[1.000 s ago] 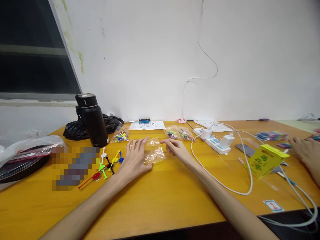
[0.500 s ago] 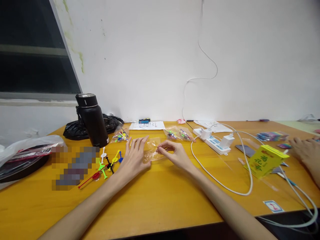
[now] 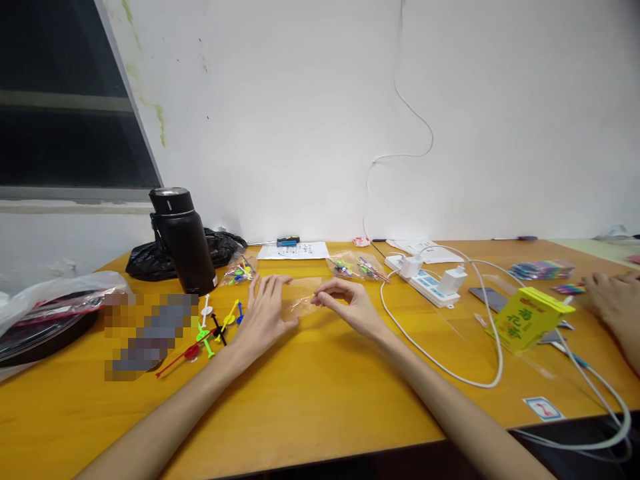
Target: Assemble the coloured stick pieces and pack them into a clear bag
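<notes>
The person's left hand (image 3: 267,313) is lying palm down with its fingers a little spread, reaching the left edge of a clear plastic bag (image 3: 303,291); whether it is pressing on the film, one cannot tell. The right hand (image 3: 353,307) is curling inward, its thumb and forefinger pinching the bag's right edge. The bag is lying between the two hands, on the table (image 3: 320,400).

Just left of the left hand, loose plastic arrows are lying in a cluster: white (image 3: 207,310), yellow (image 3: 230,319), blue (image 3: 241,313), black (image 3: 219,329), green (image 3: 204,337) and red (image 3: 191,352). Farther left and beyond that hand, a black bottle (image 3: 183,247) is standing upright. A filled packet (image 3: 241,269) is resting just beyond the left hand, and another filled packet (image 3: 354,267) is resting beyond the right.

To the right of the right hand, a white power strip (image 3: 426,287) is holding two plugged-in chargers, and past it a yellow box (image 3: 531,320) is sitting tilted. Well off to the right, a co-worker's hand (image 3: 614,305) is resting beside some multicoloured items (image 3: 569,289).
</notes>
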A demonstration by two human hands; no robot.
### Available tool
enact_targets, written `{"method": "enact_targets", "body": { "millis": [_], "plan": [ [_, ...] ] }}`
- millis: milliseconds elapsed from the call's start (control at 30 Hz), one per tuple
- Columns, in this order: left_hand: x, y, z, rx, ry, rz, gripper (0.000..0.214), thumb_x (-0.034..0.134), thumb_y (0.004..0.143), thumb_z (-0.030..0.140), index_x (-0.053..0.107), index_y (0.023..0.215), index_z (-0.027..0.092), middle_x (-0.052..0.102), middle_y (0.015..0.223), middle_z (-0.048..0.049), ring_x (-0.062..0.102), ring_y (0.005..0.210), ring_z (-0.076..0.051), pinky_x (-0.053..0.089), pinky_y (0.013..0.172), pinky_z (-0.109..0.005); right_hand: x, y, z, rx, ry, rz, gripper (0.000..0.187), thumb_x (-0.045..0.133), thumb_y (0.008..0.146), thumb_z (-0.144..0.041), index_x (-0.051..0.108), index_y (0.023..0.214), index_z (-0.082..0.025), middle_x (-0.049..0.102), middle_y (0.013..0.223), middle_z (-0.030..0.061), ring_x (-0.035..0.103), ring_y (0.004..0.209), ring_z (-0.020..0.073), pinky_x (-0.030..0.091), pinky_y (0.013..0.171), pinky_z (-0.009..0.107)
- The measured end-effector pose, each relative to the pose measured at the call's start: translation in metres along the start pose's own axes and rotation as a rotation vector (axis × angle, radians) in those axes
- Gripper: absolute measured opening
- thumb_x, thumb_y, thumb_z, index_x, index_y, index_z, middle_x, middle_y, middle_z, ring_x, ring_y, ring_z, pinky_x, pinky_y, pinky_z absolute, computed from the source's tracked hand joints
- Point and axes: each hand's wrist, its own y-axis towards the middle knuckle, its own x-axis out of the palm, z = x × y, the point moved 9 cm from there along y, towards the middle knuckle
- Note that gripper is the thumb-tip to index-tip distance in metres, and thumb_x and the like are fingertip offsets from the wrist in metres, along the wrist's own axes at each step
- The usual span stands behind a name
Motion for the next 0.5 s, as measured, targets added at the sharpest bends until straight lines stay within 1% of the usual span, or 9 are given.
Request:
{"method": "enact_targets", "body": {
  "millis": [100, 200, 267, 333, 367, 400, 433, 500],
  "plan": [
    [-0.002, 0.000, -0.003, -0.017, -0.027, 0.013, 0.057, 0.072, 0.076, 0.029, 0.045, 0.127, 0.023, 0.058, 0.125, -0.0090, 0.049, 0.121, -0.033, 0.028, 0.113, -0.057, -0.010, 0.001, -0.005, -0.042, -0.012, 0.098, 0.025, 0.065, 0.093, -0.043, 0.070, 0.095, -0.018, 0.075, 0.092, 0.0069, 0.072, 0.089, 0.0199, 0.056, 0.086, 0.034],
    [-0.004, 0.000, -0.006, -0.040, -0.063, 0.025, 0.056, 0.073, 0.077, 0.028, 0.046, 0.126, 0.023, 0.057, 0.124, -0.0086, 0.048, 0.121, -0.033, 0.033, 0.109, -0.055, -0.030, 0.002, -0.006, -0.077, -0.027, 0.263, 0.030, 0.057, 0.097, -0.046, 0.068, 0.096, -0.018, 0.073, 0.089, 0.0068, 0.069, 0.084, 0.0184, 0.054, 0.081, 0.032],
    [-0.006, 0.001, -0.008, -0.058, -0.096, 0.044, 0.055, 0.073, 0.077, 0.028, 0.046, 0.124, 0.023, 0.056, 0.124, -0.0085, 0.049, 0.121, -0.033, 0.038, 0.106, -0.052, -0.044, 0.003, 0.001, -0.069, -0.038, 0.365, 0.034, 0.051, 0.098, -0.048, 0.067, 0.095, -0.018, 0.071, 0.087, 0.0071, 0.066, 0.080, 0.0176, 0.052, 0.075, 0.031],
    [-0.009, 0.001, -0.010, -0.082, -0.133, 0.069, 0.054, 0.074, 0.077, 0.029, 0.046, 0.123, 0.023, 0.056, 0.124, -0.0084, 0.049, 0.120, -0.032, 0.041, 0.104, -0.049, -0.055, 0.005, 0.015, -0.022, -0.017, 0.417, 0.036, 0.050, 0.097, -0.050, 0.065, 0.097, -0.017, 0.069, 0.084, 0.0067, 0.063, 0.076, 0.0167, 0.050, 0.070, 0.030],
    [-0.011, 0.001, -0.010, -0.097, -0.155, 0.086, 0.053, 0.074, 0.077, 0.029, 0.046, 0.123, 0.023, 0.056, 0.124, -0.0082, 0.049, 0.119, -0.031, 0.041, 0.103, -0.048, -0.056, 0.006, 0.025, 0.020, 0.002, 0.406, 0.035, 0.051, 0.095, -0.049, 0.065, 0.097, -0.017, 0.069, 0.083, 0.0061, 0.062, 0.074, 0.0162, 0.049, 0.068, 0.029],
    [-0.013, 0.002, -0.011, -0.111, -0.178, 0.106, 0.053, 0.074, 0.078, 0.029, 0.046, 0.122, 0.022, 0.056, 0.123, -0.0080, 0.050, 0.119, -0.030, 0.042, 0.104, -0.047, -0.054, 0.008, 0.036, 0.076, 0.020, 0.369, 0.033, 0.053, 0.093, -0.048, 0.064, 0.097, -0.017, 0.068, 0.080, 0.0052, 0.061, 0.071, 0.0156, 0.049, 0.067, 0.028],
    [-0.015, 0.002, -0.012, -0.123, -0.204, 0.129, 0.052, 0.074, 0.078, 0.029, 0.046, 0.122, 0.022, 0.055, 0.123, -0.0078, 0.050, 0.118, -0.029, 0.041, 0.105, -0.047, -0.048, 0.009, 0.048, 0.141, 0.030, 0.307, 0.031, 0.055, 0.091, -0.046, 0.064, 0.097, -0.017, 0.068, 0.078, 0.0043, 0.060, 0.068, 0.0152, 0.048, 0.066, 0.028],
    [-0.020, 0.001, -0.012, -0.145, -0.250, 0.178, 0.051, 0.073, 0.080, 0.028, 0.046, 0.123, 0.023, 0.055, 0.123, -0.0078, 0.050, 0.119, -0.029, 0.041, 0.107, -0.046, -0.025, 0.007, 0.067, 0.246, -0.012, 0.144, 0.026, 0.057, 0.087, -0.039, 0.065, 0.095, -0.016, 0.068, 0.076, 0.0039, 0.060, 0.067, 0.0152, 0.049, 0.067, 0.029]
  ]
}}
